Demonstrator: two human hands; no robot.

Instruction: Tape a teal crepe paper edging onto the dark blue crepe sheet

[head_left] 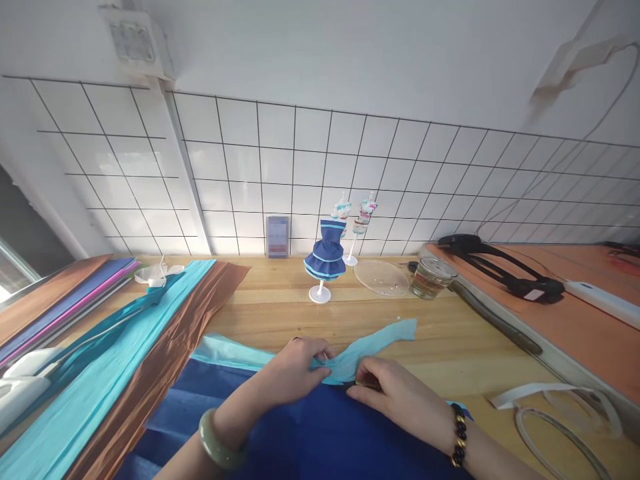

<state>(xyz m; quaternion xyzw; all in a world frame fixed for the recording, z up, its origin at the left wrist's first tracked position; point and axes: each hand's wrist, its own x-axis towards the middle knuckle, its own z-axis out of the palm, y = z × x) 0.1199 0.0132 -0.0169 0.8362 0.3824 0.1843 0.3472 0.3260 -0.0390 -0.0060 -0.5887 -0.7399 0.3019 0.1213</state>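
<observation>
A dark blue sheet (310, 433) spreads over the near part of the table, with a light blue strip (385, 339) lying along its far edge. My left hand (299, 370) pinches the strip near its middle. Just to the right, my right hand (387, 390) has its fingers curled at the strip's lower edge, where it meets the dark sheet; a small dark thing shows at the fingertips, too hidden to make out. The strip's right end lies loose on the wood beyond my hands.
A small stand in a blue dress (325, 257) is beyond my hands, two more behind it. A clear dish (381, 278) and glass jar (433, 275) sit right of it. Coloured sheets (125, 347) lie left; black headphones (505, 270) and white tape (535, 393) lie right.
</observation>
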